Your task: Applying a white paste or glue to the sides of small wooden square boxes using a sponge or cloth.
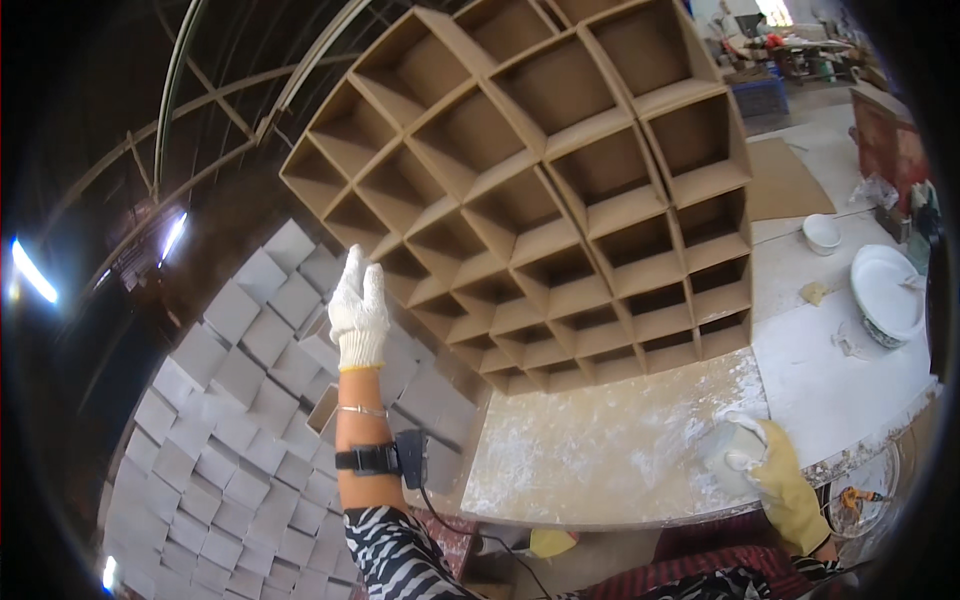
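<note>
My left hand, in a white knit glove, is raised with its fingers stretched out at the left edge of a tall grid of open brown cardboard boxes. The fingertips overlap the boxes' rim; whether they touch it I cannot tell. Low on the right, my right hand, in a yellow glove or cover smeared with white, is bent over the front of the worktable. It seems closed around a pale, rounded thing that blends with the white smears and cannot be made out.
Stacked white-grey boxes form a wall on the left. On the right of the table stand a small white bowl and a larger white basin, with a flat cardboard sheet behind. A clear bucket is at the lower right.
</note>
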Tool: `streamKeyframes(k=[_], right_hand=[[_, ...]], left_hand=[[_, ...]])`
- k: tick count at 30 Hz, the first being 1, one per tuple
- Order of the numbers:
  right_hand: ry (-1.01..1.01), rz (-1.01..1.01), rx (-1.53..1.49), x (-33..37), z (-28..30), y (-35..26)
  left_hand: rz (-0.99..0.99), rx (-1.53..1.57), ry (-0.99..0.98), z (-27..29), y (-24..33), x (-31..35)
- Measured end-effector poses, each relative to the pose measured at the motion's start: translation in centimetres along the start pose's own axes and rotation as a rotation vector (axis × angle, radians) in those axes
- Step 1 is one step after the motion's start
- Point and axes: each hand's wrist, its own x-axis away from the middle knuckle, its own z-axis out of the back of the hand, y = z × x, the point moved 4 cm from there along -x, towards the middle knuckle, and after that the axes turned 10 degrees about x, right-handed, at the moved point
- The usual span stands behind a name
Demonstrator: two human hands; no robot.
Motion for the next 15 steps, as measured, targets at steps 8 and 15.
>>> streamKeyframes(k=[8, 15], right_hand=[[-0.042, -0.047, -0.223, 0.2, 0.1, 0.3], [-0.059, -0.016, -0.243, 1.6, 1.1, -2.7]], left_hand=[[-0.263, 0.219, -0.050, -3.4, 14.1, -4.4], [-0.069, -0.226, -0.062, -7.9, 24.8, -12.2]])
